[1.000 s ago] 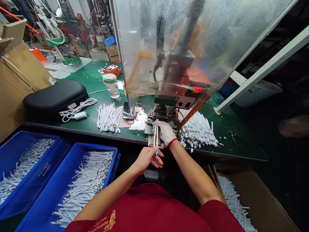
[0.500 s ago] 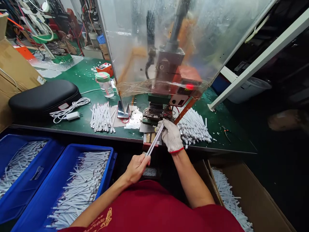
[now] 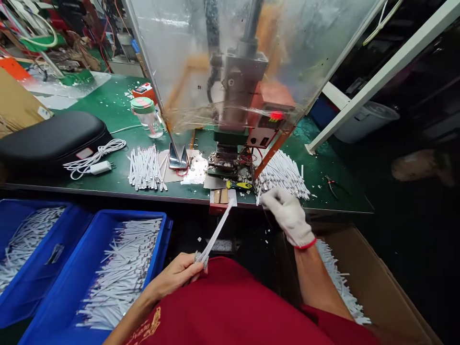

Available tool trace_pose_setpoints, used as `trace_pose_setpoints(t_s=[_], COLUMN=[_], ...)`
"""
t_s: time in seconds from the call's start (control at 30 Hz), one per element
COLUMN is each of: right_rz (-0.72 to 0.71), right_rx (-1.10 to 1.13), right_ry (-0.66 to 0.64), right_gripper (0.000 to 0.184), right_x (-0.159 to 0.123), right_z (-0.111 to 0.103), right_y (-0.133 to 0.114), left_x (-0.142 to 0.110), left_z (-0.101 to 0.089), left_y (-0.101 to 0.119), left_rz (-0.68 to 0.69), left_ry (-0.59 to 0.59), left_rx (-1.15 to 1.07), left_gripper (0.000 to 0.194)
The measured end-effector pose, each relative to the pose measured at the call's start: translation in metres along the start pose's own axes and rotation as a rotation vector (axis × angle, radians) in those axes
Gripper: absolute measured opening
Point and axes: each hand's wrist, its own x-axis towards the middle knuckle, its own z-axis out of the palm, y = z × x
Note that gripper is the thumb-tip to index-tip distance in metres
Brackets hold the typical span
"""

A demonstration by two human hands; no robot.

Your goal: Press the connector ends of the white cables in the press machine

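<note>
My bare left hand (image 3: 181, 270) is low in front of my red shirt, closed round the lower end of white cable strips (image 3: 217, 232). They slant up and away to the right, with their far tips by the bench's front edge. My right hand (image 3: 287, 215), in a white knit glove with a red cuff, is at the bench edge to the right, apart from the strips. Its fingers are curled together; anything in them is hidden. A yellow-and-black handled tool (image 3: 239, 185) lies below the press machine (image 3: 230, 160). Small white bits (image 3: 268, 232) show below the edge.
Piles of white strips lie left (image 3: 144, 167) and right (image 3: 283, 175) of the machine, behind a plastic shield (image 3: 190, 38). Blue bins (image 3: 163, 239) and a cardboard box (image 3: 373, 278) hold more. Pliers (image 3: 331, 187), a phone (image 3: 178, 157) and a jar (image 3: 147, 117) are on the bench.
My right hand has left the strips' far end and moved right and down. My left hand has drawn the strips down and left. The yellow-and-black handled tool now shows.
</note>
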Motion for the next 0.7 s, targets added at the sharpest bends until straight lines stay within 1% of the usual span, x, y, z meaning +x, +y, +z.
trace_pose_setpoints(t_s=[0.03,0.1,0.17,0.27,0.33,0.43,0.5,0.57,0.63,0.7], right_rz=[0.025,0.091,0.148,0.179,0.192,0.240,0.269,0.269,0.237,0.203], right_rx=[-0.018,0.020,0.114,0.247,0.325,0.402,0.407,0.357,0.266,0.198], right_ry=[-0.040,-0.115,-0.222,-0.416,-0.476,-0.452,-0.442,-0.512,-0.628,-0.713], right_gripper=[0.020,0.023,0.032,0.047,0.050,0.045,0.040,0.034,0.030,0.028], right_x=[-0.010,-0.026,-0.039,-0.056,-0.064,-0.072,-0.075,-0.080,-0.086,-0.091], right_z=[0.007,0.018,0.027,0.040,0.050,0.062,0.068,0.072,0.075,0.074], right_y=[0.004,0.009,0.012,0.014,0.013,0.012,0.012,0.012,0.011,0.008], left_x=[0.002,0.006,0.008,0.011,0.011,0.010,0.009,0.011,0.015,0.018], left_z=[0.001,0.003,0.007,0.011,0.014,0.017,0.020,0.023,0.026,0.027], left_y=[-0.002,-0.008,-0.014,-0.020,-0.019,-0.016,-0.014,-0.014,-0.015,-0.014], left_rz=[0.006,0.027,0.057,0.091,0.072,0.006,-0.025,-0.032,-0.019,0.001], left_ry=[0.007,0.024,0.046,0.057,0.051,0.040,0.033,0.031,0.039,0.059], left_rx=[0.049,0.126,0.178,0.210,0.211,0.185,0.161,0.144,0.142,0.160], left_gripper=[0.047,0.047,0.047,0.050,0.051,0.050,0.050,0.051,0.050,0.049])
